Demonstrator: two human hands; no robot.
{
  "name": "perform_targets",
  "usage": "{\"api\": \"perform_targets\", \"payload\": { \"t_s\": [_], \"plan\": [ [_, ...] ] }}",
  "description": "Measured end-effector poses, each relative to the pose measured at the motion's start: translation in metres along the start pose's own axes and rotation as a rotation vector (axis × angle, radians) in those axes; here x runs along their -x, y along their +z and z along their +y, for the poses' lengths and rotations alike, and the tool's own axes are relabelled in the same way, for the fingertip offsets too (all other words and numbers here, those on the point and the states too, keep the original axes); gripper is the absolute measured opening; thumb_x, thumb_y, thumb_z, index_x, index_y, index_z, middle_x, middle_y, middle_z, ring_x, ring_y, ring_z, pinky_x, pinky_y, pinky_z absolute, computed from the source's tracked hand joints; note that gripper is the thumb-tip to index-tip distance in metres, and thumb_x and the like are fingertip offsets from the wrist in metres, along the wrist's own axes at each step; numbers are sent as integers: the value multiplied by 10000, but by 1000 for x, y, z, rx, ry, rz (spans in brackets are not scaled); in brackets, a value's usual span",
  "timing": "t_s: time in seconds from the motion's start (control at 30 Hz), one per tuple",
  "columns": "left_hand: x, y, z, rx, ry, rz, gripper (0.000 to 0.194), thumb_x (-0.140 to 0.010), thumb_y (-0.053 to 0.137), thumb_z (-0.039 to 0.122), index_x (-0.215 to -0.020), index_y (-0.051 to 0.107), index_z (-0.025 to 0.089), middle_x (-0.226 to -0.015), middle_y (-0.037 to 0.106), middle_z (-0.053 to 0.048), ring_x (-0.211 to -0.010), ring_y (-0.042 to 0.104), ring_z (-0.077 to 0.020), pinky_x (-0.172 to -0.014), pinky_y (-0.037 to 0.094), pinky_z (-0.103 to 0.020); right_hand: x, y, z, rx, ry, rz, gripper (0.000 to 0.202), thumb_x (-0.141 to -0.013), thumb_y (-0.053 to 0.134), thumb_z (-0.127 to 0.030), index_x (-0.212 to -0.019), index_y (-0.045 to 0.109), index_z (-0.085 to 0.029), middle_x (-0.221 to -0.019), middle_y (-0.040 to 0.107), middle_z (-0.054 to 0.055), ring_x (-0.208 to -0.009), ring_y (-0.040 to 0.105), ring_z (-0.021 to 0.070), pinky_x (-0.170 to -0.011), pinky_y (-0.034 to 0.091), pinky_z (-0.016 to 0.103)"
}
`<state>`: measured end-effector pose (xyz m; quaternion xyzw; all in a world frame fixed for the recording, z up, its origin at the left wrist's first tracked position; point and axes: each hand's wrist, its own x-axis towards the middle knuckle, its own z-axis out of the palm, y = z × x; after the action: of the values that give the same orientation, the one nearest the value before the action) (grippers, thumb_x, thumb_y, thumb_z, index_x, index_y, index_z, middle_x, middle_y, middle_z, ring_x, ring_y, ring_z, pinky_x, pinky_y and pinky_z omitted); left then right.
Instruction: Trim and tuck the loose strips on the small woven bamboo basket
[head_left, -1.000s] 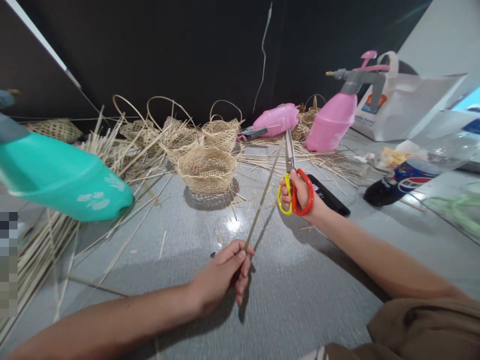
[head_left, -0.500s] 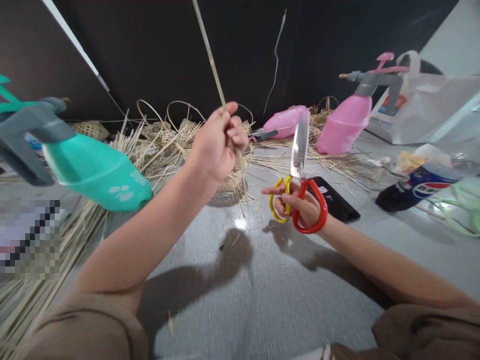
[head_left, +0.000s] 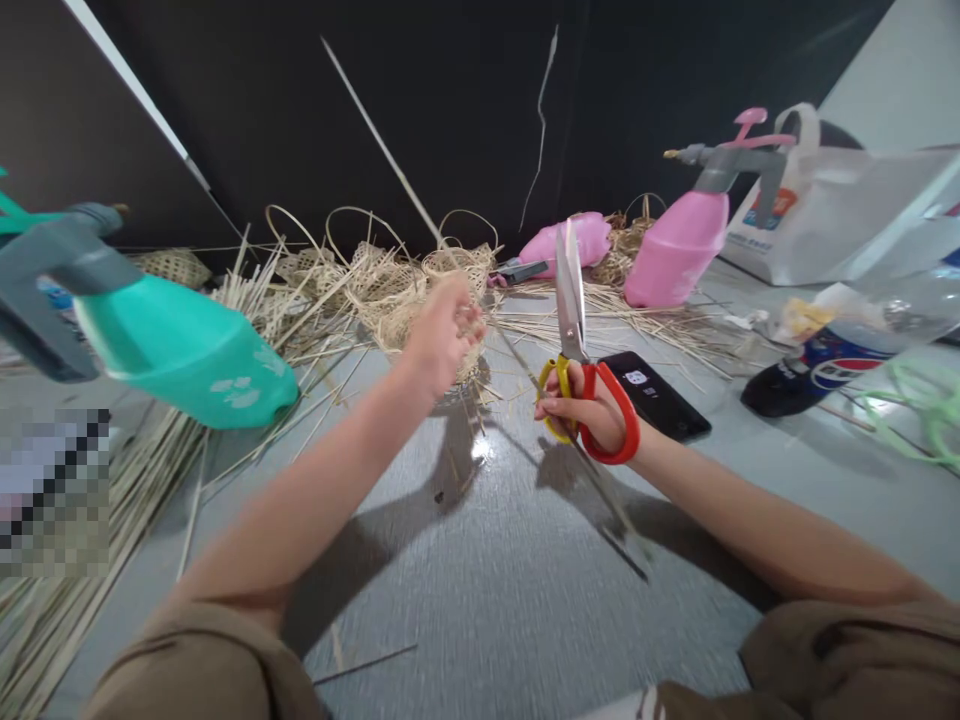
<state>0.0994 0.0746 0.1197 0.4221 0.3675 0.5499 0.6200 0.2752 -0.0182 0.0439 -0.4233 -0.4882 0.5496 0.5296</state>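
Observation:
My left hand, blurred by motion, is above a woven bamboo piece with its fingers partly curled. A long pale strip slants down past its fingertips; whether the fingers grip it cannot be made out. The strip's blurred lower part passes my right hand and reaches over the table. Through the red and yellow handles of the scissors go the fingers of my right hand, with the blades pointing up and slightly apart.
A teal spray bottle leans at left beside a strip bundle. Woven baskets line the back. Pink sprayers, a white bag, a black phone and a cola bottle are at right.
My left hand has moved down towards the woven piece. The strip has tilted left at its top and now extends down past my right hand. The scissors have shifted left and their blades have parted slightly.

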Motion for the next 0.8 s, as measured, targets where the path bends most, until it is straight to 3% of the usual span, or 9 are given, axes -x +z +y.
{"api": "perform_targets", "payload": {
  "t_s": [0.13, 0.2, 0.27, 0.4, 0.5, 0.57, 0.63, 0.73, 0.8],
  "plan": [
    [44, 5, -37, -215, -364, -215, 161, -906, 664, 215, -985, 529, 174, -875, 639, -43, -613, 616, -116, -541, 492, -233, -2, -8, 4, 149, -9, -104, 224, -767, 726, -345, -841, 550, -228, -698, 685, 1, -443, 459, 89, -429, 334, 244],
    [54, 6, -49, -278, -350, -335, 61, -950, 600, 191, -961, 549, 158, -769, 637, -13, -545, 594, -93, -510, 462, -210, 0, -8, 3, 204, -20, -158, 211, -778, 719, -358, -824, 562, -225, -682, 664, -6, -456, 470, 95, -438, 341, 249],
    [54, 4, -53, -318, -255, -362, 63, -965, 574, 168, -906, 561, 150, -695, 630, 6, -528, 602, -88, -510, 470, -201, 2, -7, 1, 197, -5, -144, 236, -754, 736, -370, -804, 555, -226, -646, 626, -25, -452, 452, 93, -436, 323, 247],
    [35, -7, -36, -219, -61, -242, 112, -965, 572, 153, -855, 553, 164, -627, 622, 26, -562, 647, -110, -554, 542, -230, 0, -12, -2, 45, -39, 28, 306, -675, 777, -317, -911, 604, -227, -748, 632, -34, -576, 495, 91, -533, 375, 234],
    [19, -21, -8, -91, 173, -175, 124, -968, 584, 171, -845, 572, 178, -687, 655, 17, -606, 651, -104, -604, 567, -245, -7, -29, 3, 77, -116, 114, 353, -665, 766, -269, -990, 634, -233, -767, 587, -44, -650, 491, 96, -599, 381, 232],
    [10, -31, 9, -22, 265, -100, 157, -991, 555, 175, -838, 569, 207, -669, 642, 39, -613, 626, -91, -626, 556, -239, -12, -44, 8, 99, -126, 121, 352, -667, 781, -331, -965, 615, -242, -702, 509, -60, -607, 427, 99, -575, 342, 238],
    [1, -41, 24, -4, 288, -55, 191, -1006, 540, 159, -828, 563, 224, -667, 637, 55, -647, 617, -89, -672, 553, -253, -15, -59, 12, 139, -128, 67, 403, -676, 786, -466, -960, 597, -252, -682, 450, -58, -594, 382, 111, -564, 317, 253],
    [-13, -56, 38, 37, 378, 96, 291, -1042, 463, 150, -773, 543, 225, -567, 591, 51, -549, 591, -96, -588, 533, -245, -14, -75, 10, 267, -111, -108, 562, -676, 758, -670, -1033, 605, -263, -739, 454, -21, -652, 397, 147, -586, 343, 288],
    [-21, -65, 44, 66, 450, 127, 322, -1047, 441, 135, -757, 547, 228, -543, 582, 50, -509, 597, -95, -549, 535, -231, -12, -80, 6, 337, -93, -224, 657, -689, 712, -755, -1108, 604, -260, -804, 483, 7, -708, 429, 167, -633, 380, 314]
  ]
}}
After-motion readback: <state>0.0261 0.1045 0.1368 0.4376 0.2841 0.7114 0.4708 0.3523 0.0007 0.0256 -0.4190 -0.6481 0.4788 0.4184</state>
